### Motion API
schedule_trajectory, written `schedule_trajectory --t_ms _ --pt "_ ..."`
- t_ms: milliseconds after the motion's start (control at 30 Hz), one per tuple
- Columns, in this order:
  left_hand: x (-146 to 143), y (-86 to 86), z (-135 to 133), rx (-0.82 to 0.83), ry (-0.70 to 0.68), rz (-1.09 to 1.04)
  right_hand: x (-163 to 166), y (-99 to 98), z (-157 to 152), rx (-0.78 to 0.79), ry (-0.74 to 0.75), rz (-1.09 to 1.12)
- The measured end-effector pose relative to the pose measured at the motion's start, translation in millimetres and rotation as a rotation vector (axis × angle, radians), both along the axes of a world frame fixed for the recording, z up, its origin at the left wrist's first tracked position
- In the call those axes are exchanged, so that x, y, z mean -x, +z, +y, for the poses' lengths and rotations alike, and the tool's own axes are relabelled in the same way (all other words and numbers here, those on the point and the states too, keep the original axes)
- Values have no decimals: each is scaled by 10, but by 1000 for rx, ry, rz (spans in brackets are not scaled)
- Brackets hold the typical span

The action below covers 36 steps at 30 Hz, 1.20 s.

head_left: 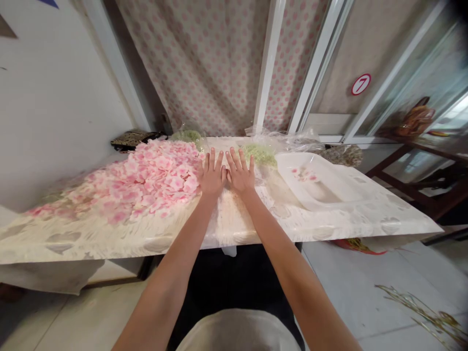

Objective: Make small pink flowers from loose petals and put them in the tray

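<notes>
My left hand (212, 173) and my right hand (240, 171) lie flat, side by side and palm down, on the pale patterned tablecloth (234, 222) in the middle of the table. Their fingers are stretched out and hold nothing. A big heap of pink fabric flower petals (146, 183) lies just left of my left hand, which touches its edge. A small pile of green bits (260, 154) sits right beyond my right hand's fingertips.
A white plastic tray (325, 183) with a few pink petals stands to the right. Clear plastic bags (288, 139) lie at the table's back. A wall is on the left, a dotted curtain behind. Dry stems (431, 317) lie on the floor at right.
</notes>
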<state>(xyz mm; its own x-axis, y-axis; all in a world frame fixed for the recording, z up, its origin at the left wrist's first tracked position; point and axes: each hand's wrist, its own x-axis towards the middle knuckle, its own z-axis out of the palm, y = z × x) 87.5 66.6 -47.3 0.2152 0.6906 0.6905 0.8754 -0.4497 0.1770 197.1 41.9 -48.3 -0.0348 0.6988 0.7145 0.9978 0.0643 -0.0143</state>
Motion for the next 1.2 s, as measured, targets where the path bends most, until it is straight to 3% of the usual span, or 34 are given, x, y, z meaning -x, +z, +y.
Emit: schedule_trajectory --t_ms 467,1200 --pt "-57 36 -14 -47 -92 64 30 76 -49 -42 -54 18" --pt "-174 -20 -79 -67 -107 23 154 -20 -47 0 -72 38"
